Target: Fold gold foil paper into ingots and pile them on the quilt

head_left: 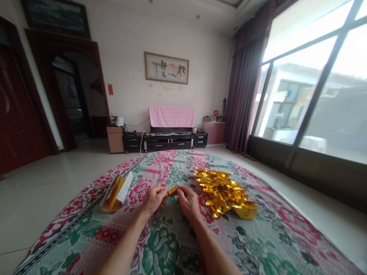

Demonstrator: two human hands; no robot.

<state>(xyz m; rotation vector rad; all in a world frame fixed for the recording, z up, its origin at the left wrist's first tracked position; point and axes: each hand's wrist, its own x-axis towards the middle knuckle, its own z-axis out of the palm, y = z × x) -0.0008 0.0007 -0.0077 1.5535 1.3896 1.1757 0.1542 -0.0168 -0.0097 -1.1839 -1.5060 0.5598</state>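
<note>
Between my two hands is a small folded piece of gold foil paper [172, 191], raised a little over the patterned cloth. My left hand [154, 199] pinches its left end, fingers closed. At its right end my right hand [188, 202] grips it between thumb and fingers; parts of the piece are hidden by the fingertips. Just right of my hands lies a pile of folded gold foil pieces [225, 193], pointed at their ends and lined up in a row. On the left, a curled stack of gold and white paper sheets [116, 193] rests on the cloth.
A flowered cloth [160, 248] in red, green and grey covers the broad surface before me. Beyond it stand a low black cabinet [172, 144] and a pink cloth [172, 116] draped over something. Large windows [309, 88] and a purple curtain [243, 88] are on the right.
</note>
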